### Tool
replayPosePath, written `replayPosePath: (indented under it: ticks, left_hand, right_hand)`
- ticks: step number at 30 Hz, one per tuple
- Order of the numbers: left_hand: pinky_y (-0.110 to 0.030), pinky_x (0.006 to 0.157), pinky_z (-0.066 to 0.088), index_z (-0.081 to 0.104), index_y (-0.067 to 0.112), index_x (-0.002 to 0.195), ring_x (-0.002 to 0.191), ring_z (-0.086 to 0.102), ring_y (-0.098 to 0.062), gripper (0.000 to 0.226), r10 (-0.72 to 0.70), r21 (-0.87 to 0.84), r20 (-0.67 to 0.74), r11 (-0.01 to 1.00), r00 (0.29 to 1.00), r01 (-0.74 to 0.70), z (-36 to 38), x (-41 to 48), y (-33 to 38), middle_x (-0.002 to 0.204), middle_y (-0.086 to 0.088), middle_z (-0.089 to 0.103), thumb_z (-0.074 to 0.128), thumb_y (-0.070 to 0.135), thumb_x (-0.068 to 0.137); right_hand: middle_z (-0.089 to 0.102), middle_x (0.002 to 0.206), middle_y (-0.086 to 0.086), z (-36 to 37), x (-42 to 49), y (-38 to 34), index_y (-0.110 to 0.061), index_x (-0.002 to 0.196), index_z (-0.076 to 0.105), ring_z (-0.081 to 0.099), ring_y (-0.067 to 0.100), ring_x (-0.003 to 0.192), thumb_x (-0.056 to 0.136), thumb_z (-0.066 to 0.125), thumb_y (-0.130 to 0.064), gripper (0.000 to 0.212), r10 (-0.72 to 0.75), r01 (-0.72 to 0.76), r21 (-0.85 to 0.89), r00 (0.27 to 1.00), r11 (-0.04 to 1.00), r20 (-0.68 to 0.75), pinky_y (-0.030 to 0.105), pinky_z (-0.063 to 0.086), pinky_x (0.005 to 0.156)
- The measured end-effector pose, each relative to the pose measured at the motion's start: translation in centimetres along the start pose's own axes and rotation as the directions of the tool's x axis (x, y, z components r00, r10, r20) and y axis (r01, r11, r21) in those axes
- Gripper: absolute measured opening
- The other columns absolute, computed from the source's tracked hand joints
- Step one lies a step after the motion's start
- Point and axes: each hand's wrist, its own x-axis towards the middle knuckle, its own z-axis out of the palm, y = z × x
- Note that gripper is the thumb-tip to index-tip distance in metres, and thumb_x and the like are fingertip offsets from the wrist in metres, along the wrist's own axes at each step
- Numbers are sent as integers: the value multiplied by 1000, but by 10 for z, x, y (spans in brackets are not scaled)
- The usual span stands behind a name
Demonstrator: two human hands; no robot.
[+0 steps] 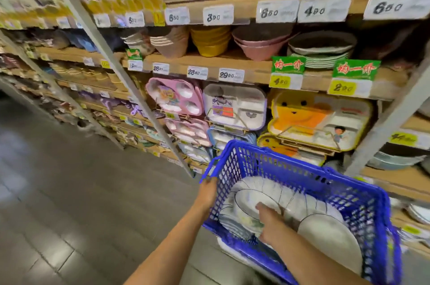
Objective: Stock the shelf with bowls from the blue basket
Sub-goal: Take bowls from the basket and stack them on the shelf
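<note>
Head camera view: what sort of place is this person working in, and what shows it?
Most likely a shop's tableware aisle: price tags line the shelves, which hold stacked bowls and divided trays, and the left hand holds a blue basket of white bowls.

— What of the person is in view?
— Two bare forearms, slender and unsleeved: the left forearm (176, 238) and, right of it, the right forearm (309, 254).
— And the hands?
— A bare left hand (208, 189) and right hand (267, 222). The nails are possibly short, but blur smears the fingers.
</note>
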Motion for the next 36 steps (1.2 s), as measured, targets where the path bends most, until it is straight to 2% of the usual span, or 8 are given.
replayPosePath:
  ticks: [4, 7, 11, 15, 20, 25, 29, 36]
  left_hand:
    - [-28, 66, 40, 54, 11, 83, 70, 50, -20, 25, -34, 185, 168, 983, 985, 3, 23, 49, 0, 80, -10, 58, 37, 21, 98]
    - [-38, 98, 44, 60, 9, 117, 109, 57, -29, 35, -95, 259, 311, 966, 946, 12, 45, 81, -4, 123, -19, 61, 36, 29, 100]
    - [-48, 105, 41, 59, 4, 120, 114, 56, -32, 35, -160, 347, 410, 938, 898, 9, 74, 120, -10, 126, -24, 58, 40, 26, 99]
    - [-38, 91, 44, 65, 8, 96, 102, 59, -29, 27, -217, 371, 564, 928, 797, -10, 94, 136, -25, 104, -20, 60, 57, 31, 83]
    - [-40, 80, 48, 66, 8, 90, 94, 62, -36, 16, -220, 349, 583, 937, 782, 3, 91, 143, -36, 103, -25, 65, 56, 20, 90]
    - [-33, 70, 50, 63, 22, 107, 89, 60, -24, 19, -188, 254, 704, 967, 685, 5, 77, 145, -5, 104, -7, 65, 50, 22, 94]
    - [-32, 70, 47, 60, 18, 115, 90, 60, -23, 24, -112, 94, 755, 994, 646, 62, 76, 126, 34, 103, -4, 66, 54, 21, 92]
    - [-32, 66, 47, 62, 22, 113, 92, 60, -28, 29, 102, -285, 738, 943, 667, 171, 79, 29, 113, 105, -5, 66, 49, 23, 87]
  right_hand:
    - [28, 151, 23, 22, 8, 8, 1, 146, 23, 32, 35, 137, 85, 66, -28, 80, 60, -63, -8, 976, 998, -207, 40, 32, 111]
    - [9, 158, 22, 34, 19, 8, -4, 152, 0, 20, 35, 143, 93, 57, -11, 82, 70, -54, 75, 967, 996, -243, 39, 22, 115]
    - [24, 154, 18, 46, 35, 6, -10, 154, 9, 36, 27, 132, 98, 47, -4, 68, 116, 58, 376, 899, 925, -422, 31, 29, 105]
    - [41, 141, 25, 52, 32, 6, -15, 150, 19, 52, 19, 76, 98, 41, 1, 59, 68, 69, 254, 868, 965, -492, 12, 41, 42]
    - [54, 130, 24, 54, 29, -1, -3, 141, 34, 55, 37, 116, 91, 43, 3, 52, 100, -3, 153, 772, 988, -627, 35, 44, 93]
    - [63, 121, 20, 26, 20, -23, -9, 137, 49, 60, 36, 109, 87, 39, 5, 53, -3, 83, 105, 797, 991, -603, 36, 48, 88]
    - [66, 101, 10, -2, -14, -58, -17, 120, 62, 61, 29, 84, 79, 34, 11, 57, -113, 298, 254, 823, 920, -556, 24, 46, 54]
    - [60, 113, 6, -46, -96, -110, -21, 127, 61, 53, 22, 92, 79, 29, 8, 65, -310, 561, 309, 747, 768, -588, 24, 39, 59]
